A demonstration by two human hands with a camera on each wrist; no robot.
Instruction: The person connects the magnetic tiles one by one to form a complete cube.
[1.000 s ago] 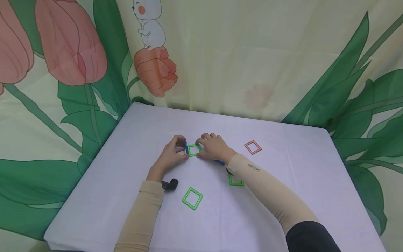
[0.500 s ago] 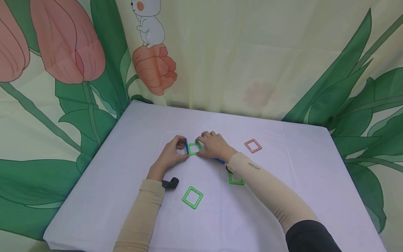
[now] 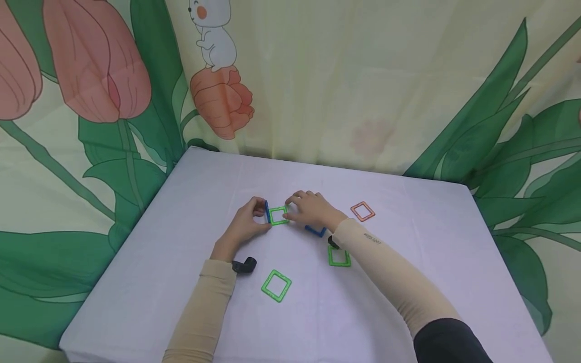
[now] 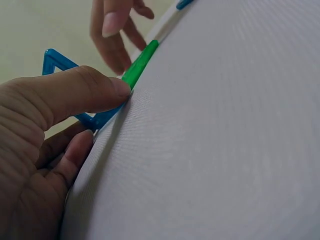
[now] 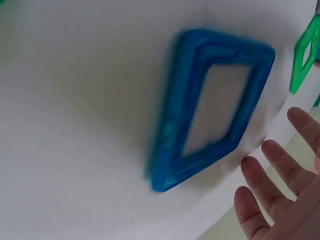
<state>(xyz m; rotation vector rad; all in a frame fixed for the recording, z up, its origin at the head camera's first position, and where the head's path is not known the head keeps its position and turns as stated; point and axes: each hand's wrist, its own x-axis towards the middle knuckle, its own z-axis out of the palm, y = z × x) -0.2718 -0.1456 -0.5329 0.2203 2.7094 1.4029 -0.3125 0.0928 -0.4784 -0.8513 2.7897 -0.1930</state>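
My left hand point(image 3: 246, 220) pinches a blue square magnetic tile point(image 3: 268, 212) that stands on edge on the table. In the left wrist view its thumb lies where the blue frame point(image 4: 62, 61) meets a green square tile point(image 4: 142, 65). This green tile lies flat, its left side against the foot of the blue one. Just right of the green tile is my right hand point(image 3: 313, 209), its fingers spread and holding nothing in the right wrist view. Beneath the right hand lies a second blue tile point(image 5: 175, 115), partly hidden in the head view.
An orange square tile point(image 3: 368, 207) lies at the back right. Two more green tiles lie nearer: one point(image 3: 339, 264) beside the right sleeve, another point(image 3: 271, 295) toward the front. A white cloth covers the table point(image 3: 150, 282); a printed curtain point(image 3: 317, 101) hangs behind it.
My right hand's fingers have come away from the green tile, and the hand has shifted slightly right. More of the second blue tile shows. The left hand keeps its place.
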